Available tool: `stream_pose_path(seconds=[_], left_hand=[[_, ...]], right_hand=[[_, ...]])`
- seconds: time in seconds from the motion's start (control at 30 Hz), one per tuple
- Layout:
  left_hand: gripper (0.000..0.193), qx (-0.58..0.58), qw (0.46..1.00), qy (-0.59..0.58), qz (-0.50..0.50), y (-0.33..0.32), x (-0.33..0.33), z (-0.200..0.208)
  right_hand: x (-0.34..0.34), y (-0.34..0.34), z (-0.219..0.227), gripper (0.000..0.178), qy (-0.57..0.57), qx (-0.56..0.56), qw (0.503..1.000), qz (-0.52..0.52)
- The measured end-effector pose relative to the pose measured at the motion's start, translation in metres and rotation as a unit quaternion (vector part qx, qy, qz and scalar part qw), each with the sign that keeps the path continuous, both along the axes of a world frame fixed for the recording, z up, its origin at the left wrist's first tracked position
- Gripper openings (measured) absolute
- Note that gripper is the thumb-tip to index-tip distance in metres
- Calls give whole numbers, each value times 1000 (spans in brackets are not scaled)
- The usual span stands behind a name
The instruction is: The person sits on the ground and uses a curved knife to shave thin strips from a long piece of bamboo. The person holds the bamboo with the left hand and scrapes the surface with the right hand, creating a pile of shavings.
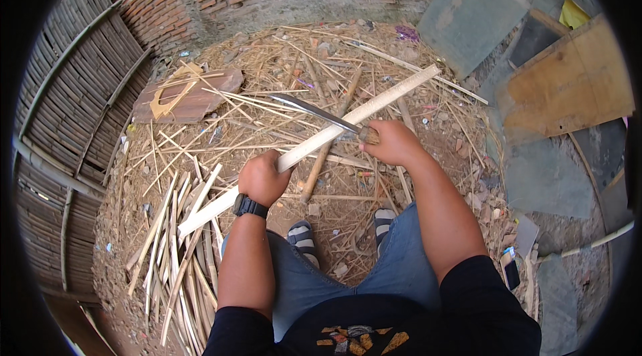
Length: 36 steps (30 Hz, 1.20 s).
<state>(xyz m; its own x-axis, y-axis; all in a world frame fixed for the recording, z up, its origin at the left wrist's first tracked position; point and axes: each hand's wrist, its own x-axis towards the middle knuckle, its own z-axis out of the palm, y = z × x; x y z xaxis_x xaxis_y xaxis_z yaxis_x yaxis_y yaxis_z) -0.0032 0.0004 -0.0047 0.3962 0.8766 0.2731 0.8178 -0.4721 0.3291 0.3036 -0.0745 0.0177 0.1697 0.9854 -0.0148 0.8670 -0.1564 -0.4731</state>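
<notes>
My left hand (263, 179) is wrapped round a long pale bamboo slat (364, 110), which slants from beside my left knee up to the far right. My right hand (394, 144) is closed on the wooden handle of a machete (314, 110). Its dark blade points to the far left and lies across the slat, just ahead of my left hand. Whether the edge is cutting into the slat cannot be made out. A dark watch (250, 206) is on my left wrist.
Split bamboo strips (175, 255) are heaped left of my legs. A reddish-brown board (200, 96) lies far left on littered ground. A round stick (334, 132) lies ahead. Grey sheets (471, 18) and a brown panel (568, 81) lean at right; a bamboo wall (67, 102) stands left.
</notes>
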Motion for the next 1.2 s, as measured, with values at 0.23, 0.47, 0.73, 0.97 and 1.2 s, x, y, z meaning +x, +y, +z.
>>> stream_pose_path(seconds=[0.23,0.47,0.73,0.97,1.2], left_hand=[[37,0,1000,12,-17,-3,7,-4],[37,-2,1000,16,-24,-2,6,-5],[37,0,1000,20,-22,-2,6,-4],[30,-12,1000,19,-13,-2,6,-2],[24,-25,1000,18,-2,-2,5,1]], right_hand=[[-5,1,-2,52,-36,-18,999,19],[-9,0,0,52,-45,-34,998,18],[-8,-2,4,53,-37,-33,999,21],[-8,-2,3,54,-46,-19,998,30],[-8,-4,4,52,-27,16,999,29]])
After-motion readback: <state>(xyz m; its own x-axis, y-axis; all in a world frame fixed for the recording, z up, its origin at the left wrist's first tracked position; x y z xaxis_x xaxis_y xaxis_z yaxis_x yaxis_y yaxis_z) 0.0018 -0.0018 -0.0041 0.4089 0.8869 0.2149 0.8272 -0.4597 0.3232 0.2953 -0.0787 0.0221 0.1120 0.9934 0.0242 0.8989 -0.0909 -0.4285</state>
